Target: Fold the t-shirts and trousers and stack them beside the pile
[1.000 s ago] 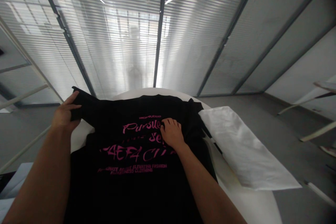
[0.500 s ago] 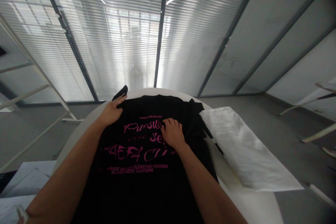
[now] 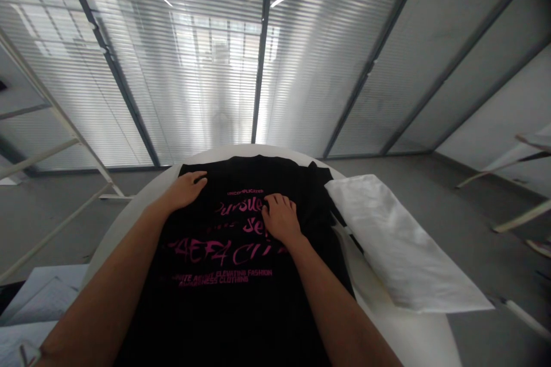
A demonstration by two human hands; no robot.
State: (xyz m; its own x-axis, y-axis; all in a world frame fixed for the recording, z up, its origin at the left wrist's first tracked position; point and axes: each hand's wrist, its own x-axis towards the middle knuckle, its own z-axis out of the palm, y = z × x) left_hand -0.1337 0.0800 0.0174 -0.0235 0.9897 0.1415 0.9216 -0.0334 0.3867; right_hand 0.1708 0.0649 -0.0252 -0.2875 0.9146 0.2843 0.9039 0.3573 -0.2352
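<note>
A black T-shirt (image 3: 232,298) with pink lettering lies spread over a round white table (image 3: 408,332). My left hand (image 3: 186,189) rests palm down on the shirt's upper left part, fingers stretched flat. My right hand (image 3: 279,219) presses on the middle of the print, its fingers curled and pinching a small fold of the black cloth. The left sleeve is folded in and lies flat under my left hand.
A folded white cloth (image 3: 396,246) lies on the table's right side, touching the shirt's edge. Glass walls with blinds (image 3: 241,57) stand behind the table. Papers (image 3: 30,309) sit at the lower left. White bars (image 3: 51,149) run along the left.
My left hand has carried the shirt's left sleeve inward from out over the table's edge and laid it flat on the shirt. My right hand has stayed in place.
</note>
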